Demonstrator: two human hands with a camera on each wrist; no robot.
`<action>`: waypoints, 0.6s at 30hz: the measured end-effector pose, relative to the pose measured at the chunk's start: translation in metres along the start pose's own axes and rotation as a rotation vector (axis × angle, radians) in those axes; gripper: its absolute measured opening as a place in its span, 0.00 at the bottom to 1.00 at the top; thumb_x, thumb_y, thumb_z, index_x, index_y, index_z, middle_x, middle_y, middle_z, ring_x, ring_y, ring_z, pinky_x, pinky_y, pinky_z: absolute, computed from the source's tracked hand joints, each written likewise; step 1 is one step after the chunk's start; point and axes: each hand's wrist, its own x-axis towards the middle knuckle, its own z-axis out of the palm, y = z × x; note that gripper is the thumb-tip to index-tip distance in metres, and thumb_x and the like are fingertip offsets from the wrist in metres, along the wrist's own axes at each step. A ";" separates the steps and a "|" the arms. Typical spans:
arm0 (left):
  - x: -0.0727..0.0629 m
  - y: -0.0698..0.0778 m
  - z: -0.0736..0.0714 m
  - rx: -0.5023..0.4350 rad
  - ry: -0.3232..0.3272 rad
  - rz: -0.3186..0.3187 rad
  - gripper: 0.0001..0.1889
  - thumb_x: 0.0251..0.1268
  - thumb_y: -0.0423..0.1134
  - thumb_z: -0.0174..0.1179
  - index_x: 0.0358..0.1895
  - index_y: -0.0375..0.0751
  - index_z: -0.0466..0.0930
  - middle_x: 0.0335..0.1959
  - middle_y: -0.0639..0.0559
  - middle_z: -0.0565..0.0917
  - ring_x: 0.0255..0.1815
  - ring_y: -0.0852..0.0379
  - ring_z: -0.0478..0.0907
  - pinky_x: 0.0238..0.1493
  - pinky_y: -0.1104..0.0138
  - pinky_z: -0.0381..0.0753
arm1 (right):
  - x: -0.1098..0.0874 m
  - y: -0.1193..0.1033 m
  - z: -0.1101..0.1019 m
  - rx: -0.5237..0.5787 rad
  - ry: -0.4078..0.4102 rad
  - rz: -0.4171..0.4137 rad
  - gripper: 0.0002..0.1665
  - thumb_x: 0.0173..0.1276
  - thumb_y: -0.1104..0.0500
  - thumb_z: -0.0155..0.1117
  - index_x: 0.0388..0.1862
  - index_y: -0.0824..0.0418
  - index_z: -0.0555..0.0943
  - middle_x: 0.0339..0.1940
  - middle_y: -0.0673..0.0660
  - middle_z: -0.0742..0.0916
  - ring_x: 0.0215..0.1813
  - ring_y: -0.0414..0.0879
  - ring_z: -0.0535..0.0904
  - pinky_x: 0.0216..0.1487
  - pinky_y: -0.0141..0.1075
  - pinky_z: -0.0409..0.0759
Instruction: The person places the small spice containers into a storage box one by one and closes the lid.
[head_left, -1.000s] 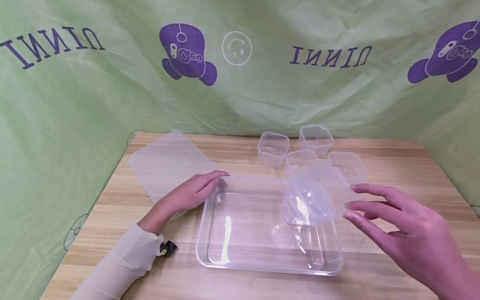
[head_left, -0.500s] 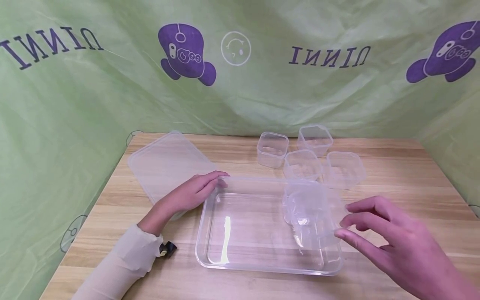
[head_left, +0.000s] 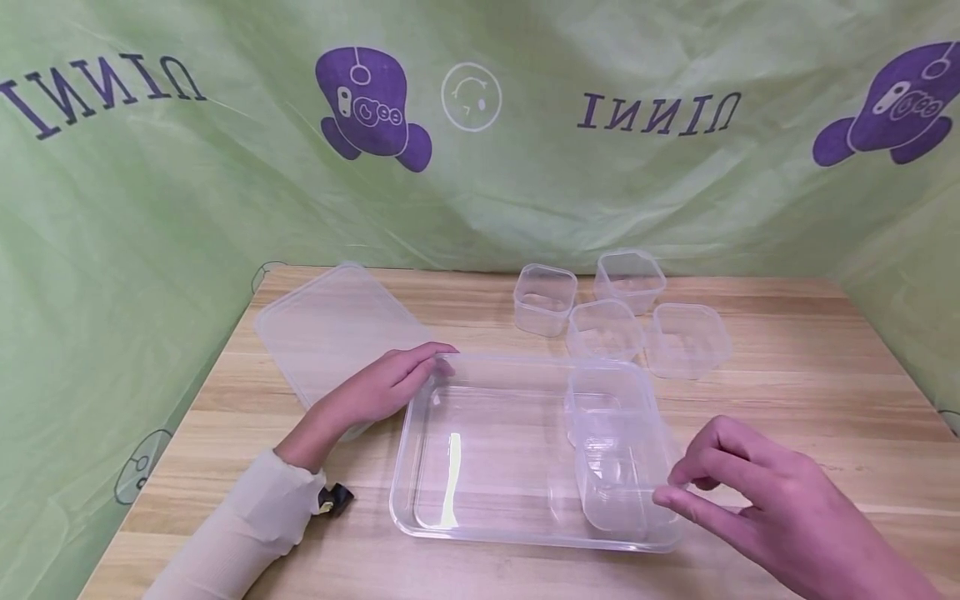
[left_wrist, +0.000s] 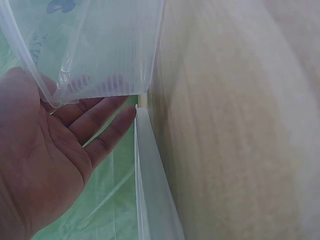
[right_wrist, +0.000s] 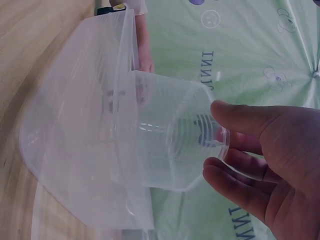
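A large clear plastic food container [head_left: 517,543], lidless, stands on the wooden table before me. My left hand [head_left: 390,385] holds its far left corner; in the left wrist view, that hand's fingers [left_wrist: 107,132] lie along the container's outside. At the right side, my right hand [head_left: 765,492] pinches the rim of a small clear container [right_wrist: 165,135] between thumb and fingers. This held small container is tilted, partly inside the large one, near its front right corner. Behind it, another small clear container [head_left: 607,379] sits in the far right corner.
Several more small clear containers [head_left: 545,300] stand at the back of the table [head_left: 817,358]. A large translucent lid [head_left: 341,321] lies at the back left, partly under my left forearm. Green printed fabric [head_left: 480,200] surrounds the table.
My right hand has brought the small container toward me and down into the front right of the large container. The left hand stays at the corner.
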 end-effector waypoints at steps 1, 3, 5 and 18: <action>0.000 0.000 0.000 0.001 0.000 -0.001 0.20 0.86 0.37 0.39 0.70 0.42 0.73 0.51 0.49 0.87 0.59 0.53 0.80 0.68 0.52 0.72 | -0.002 0.001 0.001 0.003 -0.011 0.003 0.16 0.78 0.41 0.60 0.31 0.45 0.82 0.34 0.37 0.78 0.35 0.25 0.73 0.32 0.13 0.68; 0.000 0.000 0.000 0.004 0.000 -0.002 0.20 0.86 0.37 0.39 0.71 0.42 0.73 0.51 0.49 0.86 0.59 0.52 0.80 0.68 0.52 0.72 | -0.006 0.003 0.002 0.004 -0.035 0.002 0.16 0.77 0.41 0.60 0.31 0.44 0.82 0.34 0.36 0.77 0.34 0.24 0.72 0.30 0.13 0.67; 0.000 0.000 0.000 0.006 0.001 -0.004 0.20 0.86 0.38 0.39 0.71 0.43 0.73 0.51 0.49 0.86 0.60 0.52 0.80 0.68 0.52 0.72 | -0.011 0.006 0.002 -0.008 -0.080 0.016 0.15 0.77 0.39 0.60 0.31 0.42 0.82 0.35 0.34 0.77 0.33 0.22 0.71 0.30 0.13 0.67; 0.000 -0.001 0.001 -0.004 0.007 -0.006 0.20 0.86 0.37 0.38 0.70 0.42 0.74 0.52 0.48 0.86 0.60 0.52 0.80 0.69 0.53 0.71 | -0.020 0.019 0.002 0.115 -0.324 -0.061 0.10 0.70 0.53 0.74 0.35 0.38 0.80 0.38 0.33 0.75 0.34 0.20 0.70 0.32 0.13 0.66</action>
